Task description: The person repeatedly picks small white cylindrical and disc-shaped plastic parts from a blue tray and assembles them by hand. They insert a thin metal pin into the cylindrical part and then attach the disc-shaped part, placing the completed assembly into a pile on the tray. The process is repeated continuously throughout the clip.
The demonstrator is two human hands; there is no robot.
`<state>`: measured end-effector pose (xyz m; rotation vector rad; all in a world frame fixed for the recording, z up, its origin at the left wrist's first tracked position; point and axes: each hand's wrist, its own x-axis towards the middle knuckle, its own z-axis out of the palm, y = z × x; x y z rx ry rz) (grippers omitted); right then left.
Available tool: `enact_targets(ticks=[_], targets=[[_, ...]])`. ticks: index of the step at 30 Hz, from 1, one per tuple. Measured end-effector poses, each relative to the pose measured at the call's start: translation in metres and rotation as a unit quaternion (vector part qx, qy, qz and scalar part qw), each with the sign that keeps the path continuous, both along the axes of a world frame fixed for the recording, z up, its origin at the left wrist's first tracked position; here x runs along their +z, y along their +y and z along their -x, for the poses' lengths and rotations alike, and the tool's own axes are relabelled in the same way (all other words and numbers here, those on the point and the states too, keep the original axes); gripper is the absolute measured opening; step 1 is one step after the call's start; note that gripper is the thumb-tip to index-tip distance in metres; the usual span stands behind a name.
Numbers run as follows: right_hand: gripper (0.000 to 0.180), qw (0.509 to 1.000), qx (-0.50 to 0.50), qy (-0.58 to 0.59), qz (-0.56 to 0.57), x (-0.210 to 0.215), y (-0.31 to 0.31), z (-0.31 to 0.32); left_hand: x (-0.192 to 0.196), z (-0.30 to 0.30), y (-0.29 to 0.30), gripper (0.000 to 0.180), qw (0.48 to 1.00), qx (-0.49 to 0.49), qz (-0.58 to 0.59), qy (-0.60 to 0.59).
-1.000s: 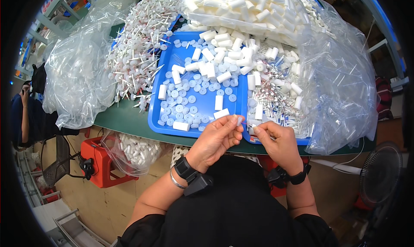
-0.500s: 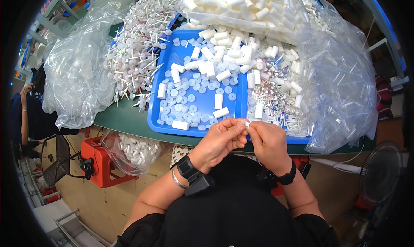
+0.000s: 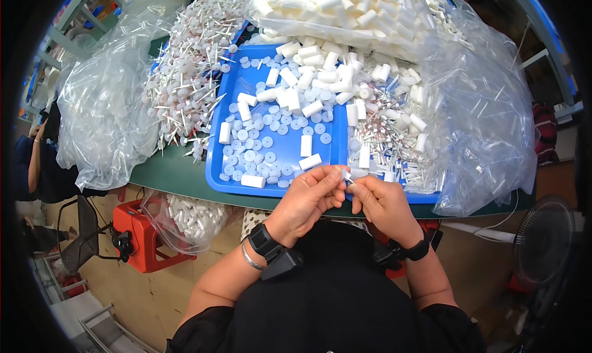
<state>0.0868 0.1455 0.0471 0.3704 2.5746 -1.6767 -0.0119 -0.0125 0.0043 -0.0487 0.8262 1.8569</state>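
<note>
My left hand and my right hand meet over the front edge of a blue tray. My left thumb and fingers pinch a small whitish piece, apparently one of the translucent discs. Against it, my right thumb and forefinger close on a thin white piece, mostly covered by the fingertips. Beyond my hands the tray holds many translucent discs with center holes and white foam-like cylinders. To its right, a second blue tray carries a heap of thin white sticks.
Left of the tray rises a pile of sticks with discs on them. Clear plastic bags flank the green table; a bag of white cylinders lies behind. Below stand a red stool and a fan. Another person's arm shows far left.
My hands have drawn very slightly apart at the fingertips, with the right hand tilting lower, so more of the small white piece shows between them. The whole view has shifted a little.
</note>
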Motion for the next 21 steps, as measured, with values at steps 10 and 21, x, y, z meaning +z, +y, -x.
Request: enact_targets(ticks=[10,21], targets=[[0.022,0.991,-0.028,-0.054,0.123,0.003,-0.008,0.003,0.003,-0.001,-0.001,0.028,0.998,-0.015,0.007,0.053],[0.005,0.835,-0.062,0.033,-0.545,-0.016,0.081,-0.038,0.005,0.008,-0.003,0.029,0.999,0.036,0.01,0.004]])
